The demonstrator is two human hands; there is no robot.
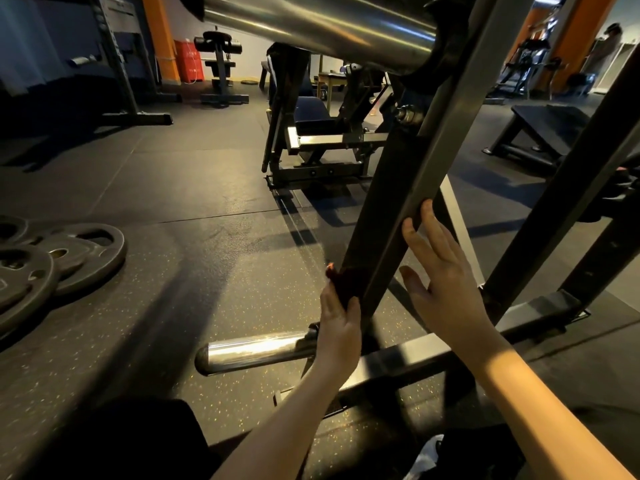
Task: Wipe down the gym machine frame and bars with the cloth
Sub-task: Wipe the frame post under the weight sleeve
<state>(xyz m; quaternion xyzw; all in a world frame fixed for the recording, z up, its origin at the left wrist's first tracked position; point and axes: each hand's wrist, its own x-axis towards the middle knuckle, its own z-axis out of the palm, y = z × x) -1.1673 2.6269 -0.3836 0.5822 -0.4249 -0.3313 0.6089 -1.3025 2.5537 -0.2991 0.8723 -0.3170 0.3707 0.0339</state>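
Left hand (337, 329) grips the cloth (346, 280) round the slanted frame bar (405, 188).
Right hand (446, 275), fingers straight, rests just above.

Dim, warm glare, wide-angle edge distortion

The cloth (343, 284) showed only as a dark patch between the left hand (337, 327) and the post (398, 216), its shape unclear. The top edge cut off the bar (311, 19), the left edge the plates (83, 254). A white thing (426, 457) at the bottom edge could not be identified.
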